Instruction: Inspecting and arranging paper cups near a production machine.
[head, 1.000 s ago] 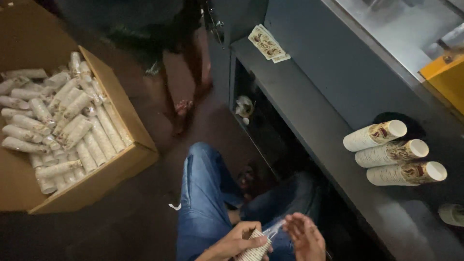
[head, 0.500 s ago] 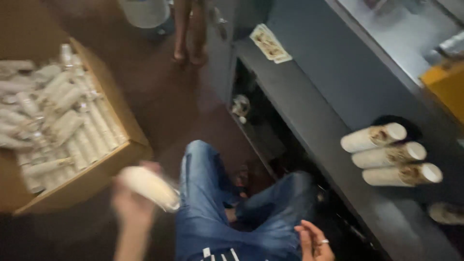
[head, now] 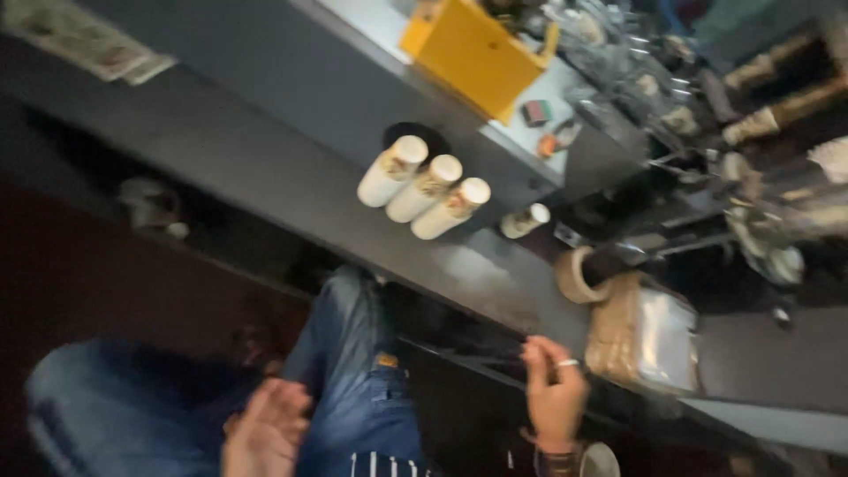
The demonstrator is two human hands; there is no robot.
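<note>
I am seated, with my legs in blue jeans (head: 353, 371) in view. My left hand (head: 265, 433) hovers over my lap with nothing in it; it is blurred. My right hand (head: 553, 395), a ring on one finger, is raised with loosely curled fingers at the edge of the dark counter (head: 265, 177) and holds nothing. Three white paper rolls (head: 424, 188) lie side by side on the counter, above and to the left of my right hand. A fourth, smaller roll (head: 524, 221) lies just beyond them.
A roll of tape (head: 576, 274) and a plastic-wrapped brown stack (head: 640, 336) sit on the counter near my right hand. A yellow box (head: 473, 53) stands on the pale shelf behind, next to cluttered tools and bottles. A dark recess opens under the counter.
The view swung right, and the cardboard box of rolls left the frame. My left hand, which carried a white roll toward the box, is back over my lap, empty. My right hand rose.
</note>
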